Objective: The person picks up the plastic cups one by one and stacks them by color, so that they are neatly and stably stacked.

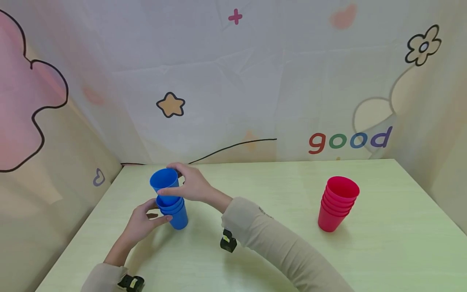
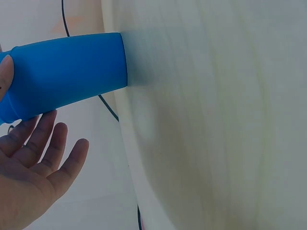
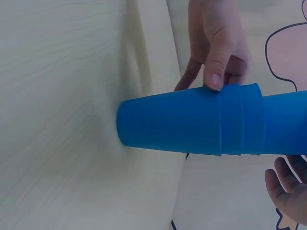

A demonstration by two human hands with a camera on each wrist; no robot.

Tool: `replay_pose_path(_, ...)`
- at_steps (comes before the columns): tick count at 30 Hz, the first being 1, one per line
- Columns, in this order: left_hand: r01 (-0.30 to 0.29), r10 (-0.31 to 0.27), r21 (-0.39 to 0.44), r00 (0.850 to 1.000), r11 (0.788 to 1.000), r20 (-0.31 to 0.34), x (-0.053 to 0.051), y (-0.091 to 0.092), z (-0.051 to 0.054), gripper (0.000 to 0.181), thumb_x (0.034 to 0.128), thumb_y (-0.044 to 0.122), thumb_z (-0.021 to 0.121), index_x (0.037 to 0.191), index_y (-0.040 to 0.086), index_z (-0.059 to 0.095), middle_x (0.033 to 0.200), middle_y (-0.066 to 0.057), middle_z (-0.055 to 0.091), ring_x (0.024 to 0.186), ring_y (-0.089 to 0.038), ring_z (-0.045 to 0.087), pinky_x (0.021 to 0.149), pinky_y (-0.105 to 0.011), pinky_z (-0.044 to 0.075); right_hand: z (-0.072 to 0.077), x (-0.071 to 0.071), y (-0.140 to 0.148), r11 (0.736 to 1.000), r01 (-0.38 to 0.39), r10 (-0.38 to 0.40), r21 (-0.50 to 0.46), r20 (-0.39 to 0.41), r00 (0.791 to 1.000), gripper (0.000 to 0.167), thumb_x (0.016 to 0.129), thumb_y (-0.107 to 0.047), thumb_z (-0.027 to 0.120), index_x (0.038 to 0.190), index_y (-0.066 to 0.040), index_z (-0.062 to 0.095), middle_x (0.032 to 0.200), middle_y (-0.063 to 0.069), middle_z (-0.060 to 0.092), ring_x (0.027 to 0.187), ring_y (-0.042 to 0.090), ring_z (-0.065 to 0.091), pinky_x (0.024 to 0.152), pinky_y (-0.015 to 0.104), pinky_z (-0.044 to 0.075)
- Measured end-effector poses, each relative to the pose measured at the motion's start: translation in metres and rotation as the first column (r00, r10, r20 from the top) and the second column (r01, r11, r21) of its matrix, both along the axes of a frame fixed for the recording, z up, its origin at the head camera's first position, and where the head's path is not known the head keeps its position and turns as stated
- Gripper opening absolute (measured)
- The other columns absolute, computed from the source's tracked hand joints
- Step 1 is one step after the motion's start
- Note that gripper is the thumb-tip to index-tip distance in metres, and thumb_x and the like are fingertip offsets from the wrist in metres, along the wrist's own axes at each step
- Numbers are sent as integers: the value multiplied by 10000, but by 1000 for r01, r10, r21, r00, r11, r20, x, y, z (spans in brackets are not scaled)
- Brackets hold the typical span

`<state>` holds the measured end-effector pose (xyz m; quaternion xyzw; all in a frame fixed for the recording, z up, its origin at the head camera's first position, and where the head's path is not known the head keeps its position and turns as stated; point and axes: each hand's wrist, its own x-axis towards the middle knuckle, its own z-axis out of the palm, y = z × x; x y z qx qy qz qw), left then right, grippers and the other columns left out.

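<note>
At the left of the table, a stack of blue plastic cups (image 1: pixel 178 219) stands upright, rims up. My left hand (image 1: pixel 140 225) holds it near the rims, the thumb on the near side; the left wrist view shows its fingers (image 2: pixel 45 127) spread along the other side. Above, the right hand (image 1: pixel 193 184) grips another blue cup (image 1: pixel 169 200) between thumb and fingers. That cup's lower part sits inside the stack and its upper part stands well out, as the right wrist view also shows with the upper cup (image 3: pixel 283 122) above the stacked rims (image 3: pixel 242 120).
A stack of several red cups (image 1: pixel 330 221) stands on the right side of the pale green table (image 1: pixel 255 194). Behind the table hangs a printed cloth backdrop (image 1: pixel 233 93), with cloth sides at left and right.
</note>
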<state>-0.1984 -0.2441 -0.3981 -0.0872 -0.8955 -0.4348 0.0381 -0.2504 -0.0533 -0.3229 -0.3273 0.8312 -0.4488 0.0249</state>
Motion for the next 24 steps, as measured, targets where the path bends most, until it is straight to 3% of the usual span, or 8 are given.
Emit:
replay_pose_path(16, 5, -5, 5, 1000, 1000, -16, 0, 0, 0, 562, 795, 195, 710, 1261, -6, 469, 1189, -206, 540, 1073, -364, 501, 860, -513, 442, -30, 2, -6, 997, 5, -7, 74, 23, 1000, 686, 749, -426, 710, 1307, -119, 453, 1239, 15, 538, 1102, 161, 501, 854, 300, 448)
replay_pose_path(24, 3, -3, -5, 1000, 1000, -27, 0, 0, -2, 569, 793, 194, 712, 1265, -7, 466, 1200, -206, 537, 1076, -371, 501, 855, -508, 447, -37, 3, -5, 998, 5, -7, 68, 29, 1000, 698, 753, -432, 703, 1323, -128, 439, 1250, 7, 530, 1106, 158, 497, 858, 314, 448)
